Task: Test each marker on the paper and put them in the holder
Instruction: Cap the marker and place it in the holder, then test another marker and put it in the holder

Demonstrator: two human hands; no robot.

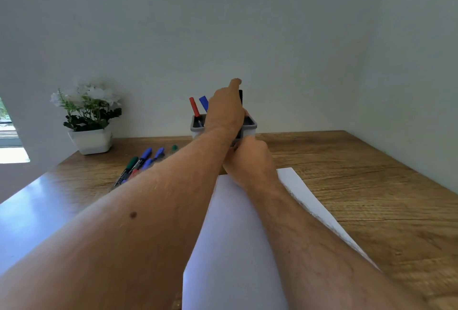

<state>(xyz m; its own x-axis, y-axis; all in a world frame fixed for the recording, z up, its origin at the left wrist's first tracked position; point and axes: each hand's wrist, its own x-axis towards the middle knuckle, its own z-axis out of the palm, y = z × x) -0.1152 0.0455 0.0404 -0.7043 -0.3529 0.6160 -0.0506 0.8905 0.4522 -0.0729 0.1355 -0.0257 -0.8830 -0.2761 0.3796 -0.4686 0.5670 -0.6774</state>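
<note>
Your left hand (224, 109) holds a black marker (240, 97) over the holder (250, 128) at the far side of the tabletop (359, 173). Your right hand (250, 161) rests near the holder with curled fingers; I cannot tell its grip.

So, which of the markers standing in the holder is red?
The red marker, leftmost in the holder; the blue one stands beside it, to the right.

- Holder (250, 128): small grey-rimmed tub, upright on the table at 12 o'clock from the paper.
- Red marker (194, 107) and blue marker (203, 103): standing tilted in the holder's left part.
- Black marker (240, 97): upright above the holder, mostly hidden.
- Loose markers (138, 164): green, blue and red, lying bunched at 10 o'clock from the paper.
- Paper (238, 247): white sheet, flat, near edge.
</note>
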